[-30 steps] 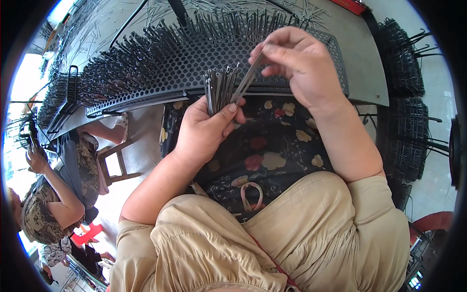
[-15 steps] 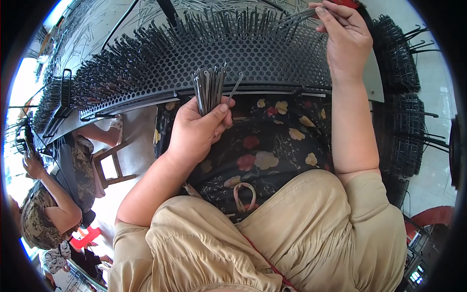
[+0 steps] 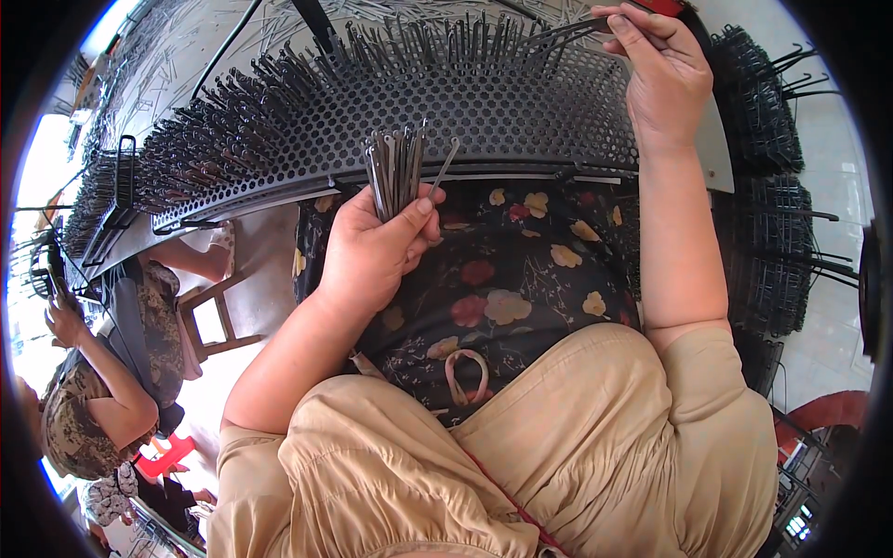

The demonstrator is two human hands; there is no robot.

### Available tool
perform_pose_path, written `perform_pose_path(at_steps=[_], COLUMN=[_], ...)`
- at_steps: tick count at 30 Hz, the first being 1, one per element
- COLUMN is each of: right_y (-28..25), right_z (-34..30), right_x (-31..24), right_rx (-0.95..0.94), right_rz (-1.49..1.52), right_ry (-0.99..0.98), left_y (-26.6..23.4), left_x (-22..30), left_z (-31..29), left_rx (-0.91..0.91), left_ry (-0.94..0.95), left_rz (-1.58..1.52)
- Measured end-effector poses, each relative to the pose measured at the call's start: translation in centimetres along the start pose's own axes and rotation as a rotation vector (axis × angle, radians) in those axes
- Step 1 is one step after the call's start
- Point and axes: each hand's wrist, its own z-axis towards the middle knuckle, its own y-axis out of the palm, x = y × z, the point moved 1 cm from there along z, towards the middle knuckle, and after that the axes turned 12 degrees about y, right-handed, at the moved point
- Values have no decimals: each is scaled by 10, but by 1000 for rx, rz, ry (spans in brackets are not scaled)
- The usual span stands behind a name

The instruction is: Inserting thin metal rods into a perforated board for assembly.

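My left hand [image 3: 372, 256] is closed around an upright bundle of thin dark metal strips [image 3: 393, 172] with small holes or loops at their tips. One lone strip [image 3: 446, 166] leans out to the right from between its thumb and fingers. At the upper right, my right hand [image 3: 668, 88] pinches the ends of a few similar strips [image 3: 572, 33], which reach leftward over the rack. Below them curves a black perforated metal rack [image 3: 446, 126], with many strips [image 3: 251, 116] standing in its holes along the far side and the left.
Loose pale strips [image 3: 158, 70] lie scattered behind the rack. Stacked black wire racks [image 3: 777, 251] stand on the right. A co-worker in a camouflage top [image 3: 84, 409] is at the left, near a wooden stool [image 3: 219, 316]. Floral dark cloth [image 3: 521, 270] covers my lap.
My left hand and its bundle have shifted very slightly left. My right hand stays at the upper right, and the strips it pinches have tilted slightly.
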Motion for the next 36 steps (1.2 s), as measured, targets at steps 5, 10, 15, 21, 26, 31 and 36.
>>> perform_pose_path(at_steps=[5, 10, 15, 21, 26, 31, 36], right_y=[-4, -1, 22, 39, 38, 39, 29], right_z=[10, 3, -7, -11, -8, -10, -11], right_x=[14, 5, -2, -23, -22, -28, -23], right_rx=[-239, -134, -230, -135, -164, -121, -133], right_rz=[202, -98, -428, -687, -682, -794, -742], right_ry=[7, 22, -127, -123, -227, -292, -169], left_y=[0, 0, 1, -1, 1, 1, 1], left_x=[1, 3, 2, 3, 3, 3, 4], left_z=[1, 1, 2, 2, 3, 2, 2], left_rx=[4, 18, 17, 26, 23, 25, 25], left_ry=[4, 4, -3, -8, -8, 6, 4], left_rz=[27, 32, 47, 2, 11, 9, -3])
